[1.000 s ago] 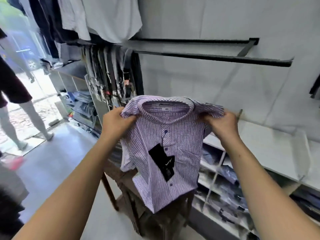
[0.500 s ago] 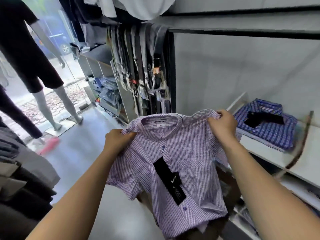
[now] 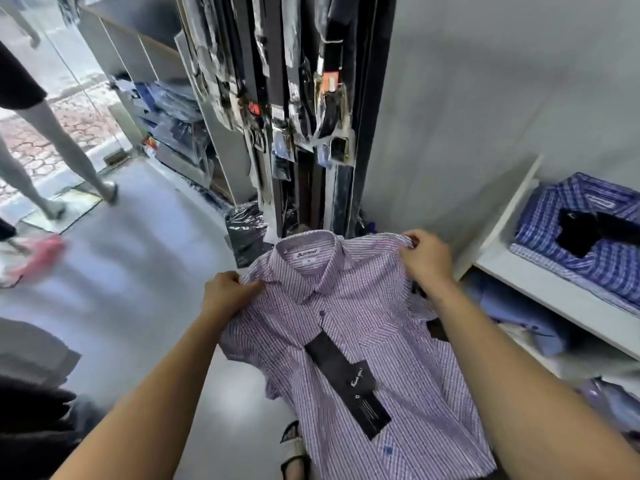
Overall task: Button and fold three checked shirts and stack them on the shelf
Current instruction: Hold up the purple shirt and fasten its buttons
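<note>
Shirts: 2 | purple one gripped by both hands, left, right | blue one on shelf

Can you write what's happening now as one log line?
left hand: grips purple shirt shoulder | right hand: grips other shoulder | blue shirt: folded on shelf

Bright daylight enters from the glass front at upper left and falls evenly with only soft shadows, while wide-angle distortion bends the edges and motion blur smears the pink object on the floor, the frame's lower corners and the shelf.
</note>
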